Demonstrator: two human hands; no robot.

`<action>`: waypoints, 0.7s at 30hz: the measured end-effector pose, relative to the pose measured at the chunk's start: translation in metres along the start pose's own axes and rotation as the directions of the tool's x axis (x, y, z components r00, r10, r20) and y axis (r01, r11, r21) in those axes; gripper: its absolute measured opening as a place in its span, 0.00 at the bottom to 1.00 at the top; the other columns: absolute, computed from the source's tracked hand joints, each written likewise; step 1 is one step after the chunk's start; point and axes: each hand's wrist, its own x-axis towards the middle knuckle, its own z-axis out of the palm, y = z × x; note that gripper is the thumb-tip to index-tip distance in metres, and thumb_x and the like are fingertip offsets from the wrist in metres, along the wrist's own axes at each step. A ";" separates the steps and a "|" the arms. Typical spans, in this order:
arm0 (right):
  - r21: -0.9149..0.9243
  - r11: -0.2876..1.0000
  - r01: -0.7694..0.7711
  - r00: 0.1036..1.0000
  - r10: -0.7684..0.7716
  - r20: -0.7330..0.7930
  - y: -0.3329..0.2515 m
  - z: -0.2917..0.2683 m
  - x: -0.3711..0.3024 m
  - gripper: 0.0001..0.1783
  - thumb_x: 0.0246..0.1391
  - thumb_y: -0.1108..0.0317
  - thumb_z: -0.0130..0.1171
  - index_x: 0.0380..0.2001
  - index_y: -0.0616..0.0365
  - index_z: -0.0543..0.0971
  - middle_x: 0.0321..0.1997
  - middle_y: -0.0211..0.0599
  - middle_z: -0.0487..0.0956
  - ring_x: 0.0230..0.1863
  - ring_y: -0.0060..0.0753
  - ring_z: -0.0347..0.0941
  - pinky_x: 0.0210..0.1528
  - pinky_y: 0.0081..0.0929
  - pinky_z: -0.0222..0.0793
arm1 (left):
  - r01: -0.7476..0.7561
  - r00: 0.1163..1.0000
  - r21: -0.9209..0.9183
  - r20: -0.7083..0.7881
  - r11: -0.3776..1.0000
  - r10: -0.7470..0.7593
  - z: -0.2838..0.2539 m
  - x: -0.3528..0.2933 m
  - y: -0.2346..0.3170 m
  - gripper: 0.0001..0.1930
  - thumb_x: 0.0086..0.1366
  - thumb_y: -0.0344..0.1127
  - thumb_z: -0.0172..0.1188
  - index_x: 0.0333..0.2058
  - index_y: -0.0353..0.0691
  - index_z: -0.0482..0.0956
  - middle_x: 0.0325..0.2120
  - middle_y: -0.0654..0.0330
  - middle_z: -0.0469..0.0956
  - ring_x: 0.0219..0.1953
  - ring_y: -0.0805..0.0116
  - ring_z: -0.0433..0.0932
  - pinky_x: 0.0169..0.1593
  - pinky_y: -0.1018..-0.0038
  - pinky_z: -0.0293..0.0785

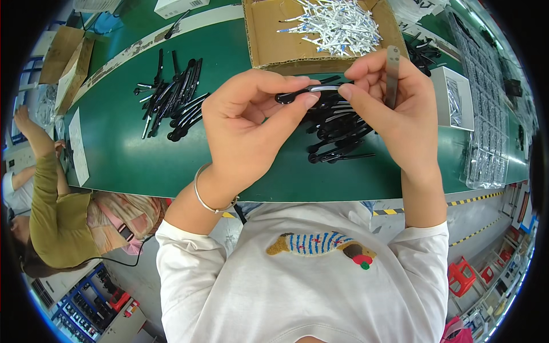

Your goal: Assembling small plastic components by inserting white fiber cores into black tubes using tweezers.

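Between my two hands is a long, glossy black plastic piece [325,88] with a rounded end and a pale streak along it, either a strip or a reflection. My left hand [251,117] pinches its rounded end between thumb and fingers. At its other end, my right hand [394,97] grips with thumb and fingertips. A flat metal strip-like tool [392,74] is also tucked upright in the right fingers; its lower end is hidden. Just beneath my hands lies a pile of similar black pieces [337,128]. More slender black pieces [174,97] are heaped to the left.
A cardboard box [269,60] of white strips stands at the far side of the green table [171,166]. On the right are a white box [443,91] with small metallic parts and clear plastic trays [486,154]. A co-worker [57,211] sits at the left.
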 end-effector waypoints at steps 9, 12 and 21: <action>-0.175 0.984 0.037 0.999 -0.043 -0.031 -0.004 0.003 -0.004 0.08 0.46 0.82 0.61 0.29 0.61 0.74 0.25 0.20 0.71 0.22 0.05 0.57 0.23 0.06 0.50 | 0.046 0.996 -0.243 -0.063 0.969 -0.063 0.005 0.004 -0.001 0.09 0.55 0.14 0.57 0.35 0.28 0.73 0.35 0.51 0.78 0.39 0.65 0.79 0.45 0.72 0.79; -0.021 1.000 -0.010 0.998 0.011 0.057 0.000 0.000 0.000 0.08 0.46 0.81 0.61 0.31 0.62 0.74 0.26 0.21 0.72 0.22 0.05 0.59 0.22 0.06 0.50 | 0.128 0.985 -0.355 -0.067 0.926 -0.162 0.003 0.006 0.004 0.07 0.57 0.15 0.56 0.35 0.29 0.73 0.36 0.50 0.78 0.39 0.64 0.80 0.45 0.70 0.80; 0.437 0.890 -0.133 0.985 0.070 0.156 -0.001 0.000 0.002 0.11 0.51 0.74 0.53 0.39 0.66 0.74 0.27 0.34 0.76 0.18 0.09 0.55 0.18 0.11 0.48 | 0.254 0.952 -0.460 -0.037 0.851 -0.304 0.005 0.005 0.008 0.05 0.58 0.17 0.56 0.32 0.31 0.73 0.35 0.50 0.78 0.37 0.65 0.80 0.43 0.69 0.81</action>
